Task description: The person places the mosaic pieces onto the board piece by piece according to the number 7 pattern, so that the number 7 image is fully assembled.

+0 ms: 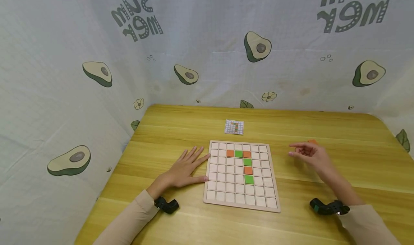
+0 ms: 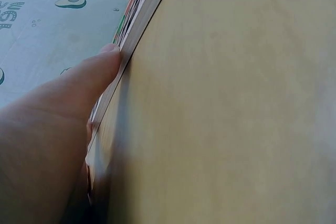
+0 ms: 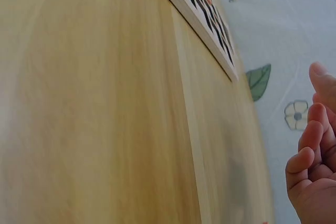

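Note:
A pale wooden grid board [image 1: 240, 191] lies in the middle of the table. It carries orange tiles [image 1: 230, 153] and green tiles [image 1: 249, 179] in an L-like line. My left hand [image 1: 185, 167] rests flat on the table at the board's left edge, fingers straight. In the left wrist view its thumb [image 2: 79, 87] touches the board's rim [image 2: 137, 19]. My right hand [image 1: 308, 153] hovers to the right of the board, fingers loosely curled [image 3: 312, 150], holding nothing visible. A small orange piece [image 1: 312, 141] lies just behind it.
A small pattern card [image 1: 234, 126] lies on the wooden table [image 1: 349, 130] beyond the board. An avocado-print cloth [image 1: 207, 51] walls the table at the back and both sides. The board's far edge [image 3: 197, 11] shows in the right wrist view.

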Tool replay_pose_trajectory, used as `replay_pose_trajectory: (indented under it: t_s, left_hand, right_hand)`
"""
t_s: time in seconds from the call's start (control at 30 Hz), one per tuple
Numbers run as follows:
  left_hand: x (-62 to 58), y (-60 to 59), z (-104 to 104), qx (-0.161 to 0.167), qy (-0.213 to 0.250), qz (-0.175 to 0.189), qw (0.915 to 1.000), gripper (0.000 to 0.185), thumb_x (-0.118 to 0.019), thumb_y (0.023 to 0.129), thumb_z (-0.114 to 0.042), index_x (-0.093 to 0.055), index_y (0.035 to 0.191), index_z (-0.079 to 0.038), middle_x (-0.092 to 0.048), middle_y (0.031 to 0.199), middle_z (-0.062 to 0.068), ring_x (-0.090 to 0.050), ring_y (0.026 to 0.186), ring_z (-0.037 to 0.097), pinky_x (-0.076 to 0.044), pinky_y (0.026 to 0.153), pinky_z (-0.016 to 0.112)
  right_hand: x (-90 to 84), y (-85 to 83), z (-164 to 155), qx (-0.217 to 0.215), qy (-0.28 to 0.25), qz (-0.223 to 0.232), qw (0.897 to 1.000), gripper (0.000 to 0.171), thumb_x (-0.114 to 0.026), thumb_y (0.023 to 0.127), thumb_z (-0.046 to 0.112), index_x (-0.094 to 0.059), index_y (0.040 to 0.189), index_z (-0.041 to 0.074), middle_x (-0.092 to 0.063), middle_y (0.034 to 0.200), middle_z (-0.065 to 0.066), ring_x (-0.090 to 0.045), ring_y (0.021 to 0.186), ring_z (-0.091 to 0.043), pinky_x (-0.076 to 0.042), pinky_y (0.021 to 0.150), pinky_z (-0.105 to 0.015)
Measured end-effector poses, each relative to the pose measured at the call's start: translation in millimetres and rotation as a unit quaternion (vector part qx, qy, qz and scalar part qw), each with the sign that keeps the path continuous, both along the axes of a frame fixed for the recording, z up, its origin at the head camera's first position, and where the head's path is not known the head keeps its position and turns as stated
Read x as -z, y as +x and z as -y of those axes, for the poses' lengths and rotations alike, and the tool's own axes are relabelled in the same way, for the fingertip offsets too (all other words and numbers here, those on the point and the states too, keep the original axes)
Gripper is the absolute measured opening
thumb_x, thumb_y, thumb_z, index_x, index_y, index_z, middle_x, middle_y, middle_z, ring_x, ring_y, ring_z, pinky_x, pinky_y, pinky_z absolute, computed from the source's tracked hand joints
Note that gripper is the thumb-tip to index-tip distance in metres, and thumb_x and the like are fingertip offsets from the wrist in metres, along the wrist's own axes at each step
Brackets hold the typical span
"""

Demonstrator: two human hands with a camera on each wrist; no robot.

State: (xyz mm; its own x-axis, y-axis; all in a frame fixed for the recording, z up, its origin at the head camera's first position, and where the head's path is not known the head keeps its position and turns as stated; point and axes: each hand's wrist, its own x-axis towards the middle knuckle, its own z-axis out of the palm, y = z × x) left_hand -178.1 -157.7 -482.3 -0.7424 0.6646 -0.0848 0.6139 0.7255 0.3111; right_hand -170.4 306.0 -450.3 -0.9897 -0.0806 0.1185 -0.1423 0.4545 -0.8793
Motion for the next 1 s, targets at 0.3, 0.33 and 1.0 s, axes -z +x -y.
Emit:
replay_pose_trajectory:
  t_s: [0.3, 0.33, 1.0]
  left_hand:
    - [-3.1, 0.8, -0.8, 0.004, 0.002, 0.002, 1.0000, 0.083, -0.043, 0.096, -0.069, -0.014, 0.162, -0.028, 0.001, 0.167, 0.009, 0.005, 0.151, 0.030, 0.002, 0.120, 0.051]
    - [-3.3, 0.9, -0.7, 0.004, 0.003, 0.003, 1.0000, 0.083, -0.043, 0.096, -0.069, -0.014, 0.162, -0.028, 0.000, 0.167, 0.009, 0.005, 0.151, 0.031, 0.002, 0.120, 0.051]
    - [-1.6, 1.2, 0.0, -0.003, 0.003, 0.005, 1.0000, 0.084, -0.042, 0.095, -0.071, -0.013, 0.162, -0.029, 0.000, 0.167, 0.007, 0.005, 0.152, 0.029, 0.003, 0.120, 0.049]
  right_hand:
    - [7.2, -6.3, -29.7, 0.032, -0.025, 0.030, 0.999, 0.032, -0.073, 0.093, 0.016, -0.068, 0.119, -0.002, -0.063, 0.086, 0.011, -0.058, 0.075, -0.007, -0.045, 0.059, -0.019]
    - [8.1, -6.7, -32.8, 0.035, -0.027, 0.031, 0.999, 0.030, -0.073, 0.093, 0.015, -0.069, 0.118, 0.000, -0.063, 0.086, 0.011, -0.058, 0.075, -0.007, -0.045, 0.059, -0.019]
    - [12.6, -19.1, -68.9, 0.084, -0.011, 0.030, 0.996, 0.038, -0.073, 0.093, 0.023, -0.067, 0.127, 0.007, -0.062, 0.086, 0.016, -0.054, 0.076, -0.002, -0.044, 0.060, -0.015]
